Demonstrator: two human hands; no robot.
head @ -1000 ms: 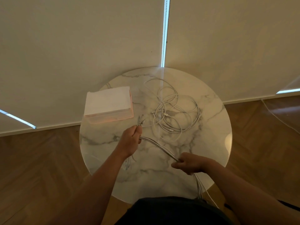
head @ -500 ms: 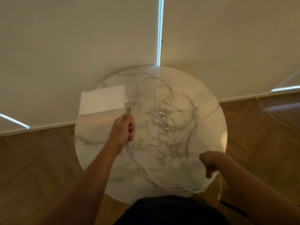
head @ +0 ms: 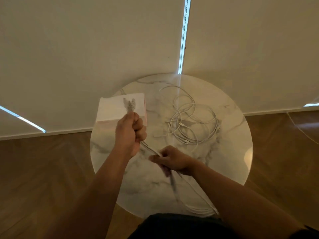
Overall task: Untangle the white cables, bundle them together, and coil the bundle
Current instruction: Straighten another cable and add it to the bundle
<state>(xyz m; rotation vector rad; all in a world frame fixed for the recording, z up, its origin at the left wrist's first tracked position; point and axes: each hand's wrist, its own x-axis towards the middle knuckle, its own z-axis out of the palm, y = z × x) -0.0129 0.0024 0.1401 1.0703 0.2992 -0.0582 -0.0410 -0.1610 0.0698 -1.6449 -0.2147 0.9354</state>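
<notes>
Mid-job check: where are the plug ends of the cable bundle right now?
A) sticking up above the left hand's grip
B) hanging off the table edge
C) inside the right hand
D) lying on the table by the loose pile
A: the plug ends poke up out of the left hand, while the right hand holds the bundle lower down.

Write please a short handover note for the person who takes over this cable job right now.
Left hand: grips the cable bundle just below its connector ends.
Right hand: holds the same bundle lower; the rest trails to the near edge of the marble table.
Done: several cables gathered.
To do: untangle the loose cable pile, add it, coil everything.
</notes>
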